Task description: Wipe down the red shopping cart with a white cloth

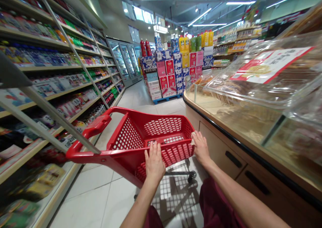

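Far left: tall, pale-edged store shelving (84, 67) packed with colourful drinks, blurred in places. Next, set crosswise before the body: a red plastic shopping cart (125, 161) with a perforated basket, long axis running roughly from the red handle (98, 124) at left to the basket's far end at right. At about the middle of the near rim: the left hand (154, 162), palm down, fingers straight and close together, apparently touching the edge — nothing visible in its grip. Beyond the basket, well apart: a stack of blue, red and pink cardboard boxes (171, 80). At the basket's right corner: the right hand (201, 149), holding a crumpled whitish wipe (193, 139) against the red plastic; impossible to tell pinching from pressing. Nearer to that corner, the right hand; nearer to the handle, the left. Just beyond, rightward — a pale wooden counter (213, 130) with black edging, bearing a clear plastic food box (256, 94).
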Action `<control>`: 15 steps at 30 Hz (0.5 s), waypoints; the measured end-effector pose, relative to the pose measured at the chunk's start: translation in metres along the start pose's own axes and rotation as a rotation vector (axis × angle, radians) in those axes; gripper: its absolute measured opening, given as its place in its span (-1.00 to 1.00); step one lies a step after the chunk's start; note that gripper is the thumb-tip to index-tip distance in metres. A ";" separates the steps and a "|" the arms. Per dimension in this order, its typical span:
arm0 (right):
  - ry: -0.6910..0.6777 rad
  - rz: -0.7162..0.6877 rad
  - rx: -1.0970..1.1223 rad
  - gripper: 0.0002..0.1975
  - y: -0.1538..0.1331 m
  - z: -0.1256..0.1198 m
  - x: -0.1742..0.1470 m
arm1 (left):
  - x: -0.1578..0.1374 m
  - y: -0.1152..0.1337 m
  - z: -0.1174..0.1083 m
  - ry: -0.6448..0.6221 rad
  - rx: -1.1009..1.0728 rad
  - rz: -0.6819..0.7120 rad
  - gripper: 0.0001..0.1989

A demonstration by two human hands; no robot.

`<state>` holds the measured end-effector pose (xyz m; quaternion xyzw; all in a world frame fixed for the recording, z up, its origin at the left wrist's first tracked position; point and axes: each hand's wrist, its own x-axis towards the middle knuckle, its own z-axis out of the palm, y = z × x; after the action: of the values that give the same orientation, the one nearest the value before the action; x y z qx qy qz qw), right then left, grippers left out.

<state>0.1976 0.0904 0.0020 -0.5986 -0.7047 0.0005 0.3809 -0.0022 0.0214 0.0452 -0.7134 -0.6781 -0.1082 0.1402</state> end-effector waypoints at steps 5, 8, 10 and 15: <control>-0.063 -0.297 0.078 -0.42 -0.014 0.005 -0.008 | 0.000 -0.004 -0.008 -0.048 0.001 0.012 -0.32; -0.030 -0.146 0.015 -0.47 -0.003 0.002 -0.003 | -0.001 -0.010 -0.015 -0.049 0.031 -0.019 -0.33; 0.005 -0.008 -0.011 -0.48 0.002 0.003 -0.001 | -0.001 -0.012 -0.018 -0.040 0.041 -0.046 -0.33; -0.076 -0.261 0.058 -0.41 -0.010 0.008 -0.001 | -0.001 -0.006 -0.020 -0.069 0.011 -0.016 -0.34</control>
<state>0.1846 0.0902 0.0005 -0.4902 -0.7903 -0.0060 0.3676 -0.0077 0.0140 0.0645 -0.7103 -0.6889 -0.0807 0.1199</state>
